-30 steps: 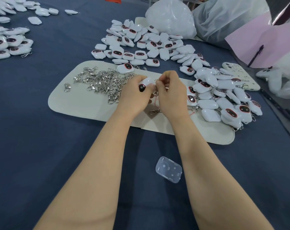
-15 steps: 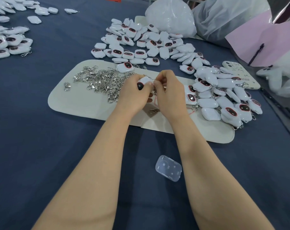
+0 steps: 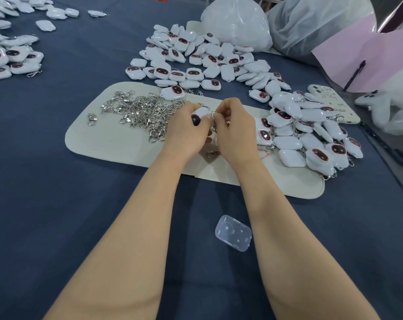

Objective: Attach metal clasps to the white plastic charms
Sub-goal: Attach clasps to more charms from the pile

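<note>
Above the cream oval mat [image 3: 108, 144], your left hand [image 3: 186, 132] grips a white rounded plastic charm [image 3: 201, 112] while your right hand [image 3: 235, 132] pinches a silver metal clasp [image 3: 212, 111] (mostly hidden) against it, and seating its ring looks like the next move.

The left forearm [image 3: 135, 227] and right forearm [image 3: 288, 227] are bare, slender and smooth. The left grip [image 3: 186, 132] and right grip [image 3: 236, 132] are bare hands with slim fingers.

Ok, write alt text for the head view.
Over a cream mat, the left hand holds a white charm while the right hand pinches a metal piece at its edge. A clasp pile lies left, charm heaps right, on blue cloth.
</note>
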Demonstrator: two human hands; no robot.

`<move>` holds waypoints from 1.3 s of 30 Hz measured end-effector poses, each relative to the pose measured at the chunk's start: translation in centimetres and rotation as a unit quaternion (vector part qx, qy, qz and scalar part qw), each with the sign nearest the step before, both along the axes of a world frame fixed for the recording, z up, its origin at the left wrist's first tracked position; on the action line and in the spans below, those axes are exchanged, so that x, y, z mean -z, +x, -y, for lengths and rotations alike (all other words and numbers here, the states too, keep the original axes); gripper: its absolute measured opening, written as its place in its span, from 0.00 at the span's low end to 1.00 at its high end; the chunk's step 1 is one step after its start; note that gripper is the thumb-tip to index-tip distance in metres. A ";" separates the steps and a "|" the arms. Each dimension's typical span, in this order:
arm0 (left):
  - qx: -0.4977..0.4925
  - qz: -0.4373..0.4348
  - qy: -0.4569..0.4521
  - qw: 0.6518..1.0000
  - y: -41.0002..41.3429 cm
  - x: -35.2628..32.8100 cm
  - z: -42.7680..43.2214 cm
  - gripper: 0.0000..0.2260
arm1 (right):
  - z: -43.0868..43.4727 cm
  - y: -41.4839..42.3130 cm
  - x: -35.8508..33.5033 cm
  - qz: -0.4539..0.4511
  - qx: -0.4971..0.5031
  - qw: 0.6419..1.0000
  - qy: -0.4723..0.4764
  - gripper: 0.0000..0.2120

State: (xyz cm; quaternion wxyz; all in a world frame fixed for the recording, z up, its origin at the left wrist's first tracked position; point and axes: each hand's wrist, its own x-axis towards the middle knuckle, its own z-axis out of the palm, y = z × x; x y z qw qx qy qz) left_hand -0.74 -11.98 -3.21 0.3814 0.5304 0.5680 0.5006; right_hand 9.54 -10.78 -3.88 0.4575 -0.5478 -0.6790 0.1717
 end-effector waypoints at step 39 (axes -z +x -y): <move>-0.084 -0.287 0.049 0.953 -0.1 0.1 0.4 0.07 | 0.4 -0.9 -0.5 -0.026 -0.006 0.999 -0.033 0.04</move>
